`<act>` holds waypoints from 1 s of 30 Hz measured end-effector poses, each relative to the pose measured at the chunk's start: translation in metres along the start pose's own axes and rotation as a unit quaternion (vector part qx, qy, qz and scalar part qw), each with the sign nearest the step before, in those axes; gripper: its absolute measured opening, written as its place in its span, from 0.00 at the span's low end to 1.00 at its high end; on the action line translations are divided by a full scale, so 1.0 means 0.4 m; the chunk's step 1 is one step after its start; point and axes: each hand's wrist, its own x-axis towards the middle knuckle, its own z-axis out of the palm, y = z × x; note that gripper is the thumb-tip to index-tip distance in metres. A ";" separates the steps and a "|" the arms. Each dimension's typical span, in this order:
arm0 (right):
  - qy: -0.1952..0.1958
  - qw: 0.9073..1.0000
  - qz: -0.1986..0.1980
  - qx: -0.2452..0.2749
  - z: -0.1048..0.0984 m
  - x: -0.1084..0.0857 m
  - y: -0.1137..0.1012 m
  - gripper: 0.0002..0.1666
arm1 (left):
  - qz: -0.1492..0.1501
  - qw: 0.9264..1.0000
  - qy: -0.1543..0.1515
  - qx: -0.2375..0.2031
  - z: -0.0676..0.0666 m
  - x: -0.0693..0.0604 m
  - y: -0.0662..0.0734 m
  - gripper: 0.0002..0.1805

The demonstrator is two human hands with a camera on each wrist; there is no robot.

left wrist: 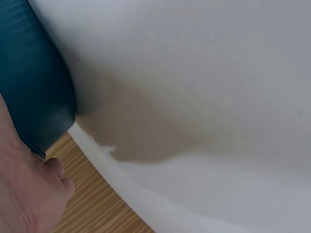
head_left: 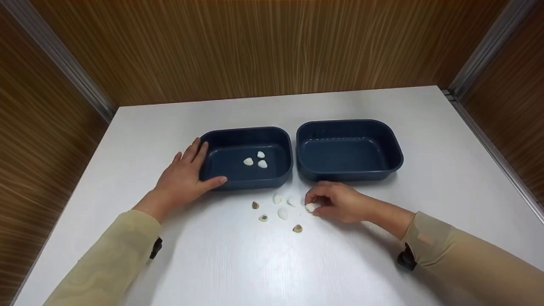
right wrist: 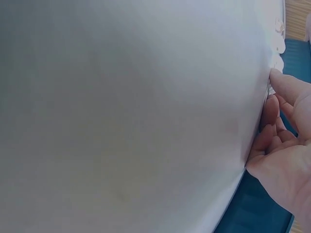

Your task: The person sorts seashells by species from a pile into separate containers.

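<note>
My left hand (head_left: 180,176) rests on the left end of a dark blue tray (head_left: 246,183), its fingers over the rim and the thumb along the front wall. Three white shells (head_left: 262,163) lie inside that tray. With thumb and fingertips, my right hand (head_left: 340,202) pinches a white shell (head_left: 311,207) at the tabletop, just in front of the second blue tray (head_left: 346,175). To its left, several white shells (head_left: 282,213) and three brownish shells (head_left: 298,228) are scattered. The right wrist view shows my curled right fingers (right wrist: 269,114); the shell is mostly hidden there.
The two trays stand side by side on a white table (head_left: 221,259), a narrow gap between them. Wood-grain panels (head_left: 272,51) enclose the table at the back and both sides, with metal strips (head_left: 63,63) at the corners.
</note>
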 end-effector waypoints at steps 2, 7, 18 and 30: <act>0.001 1.000 -0.003 0.002 0.000 -0.001 -0.003 0.12 | 0.000 1.000 0.000 -0.001 0.000 -0.001 0.001 0.66; 0.003 1.000 -0.009 0.002 0.000 -0.002 -0.010 0.12 | -0.001 1.000 -0.001 -0.004 -0.001 -0.003 0.002 0.66; 0.021 0.999 -0.030 0.019 0.005 -0.011 -0.017 0.12 | 0.002 1.000 -0.001 -0.001 -0.003 -0.002 -0.001 0.66; 0.019 0.999 -0.023 0.024 -0.017 -0.018 -0.058 0.12 | 0.004 1.000 -0.004 -0.004 -0.002 0.000 -0.001 0.66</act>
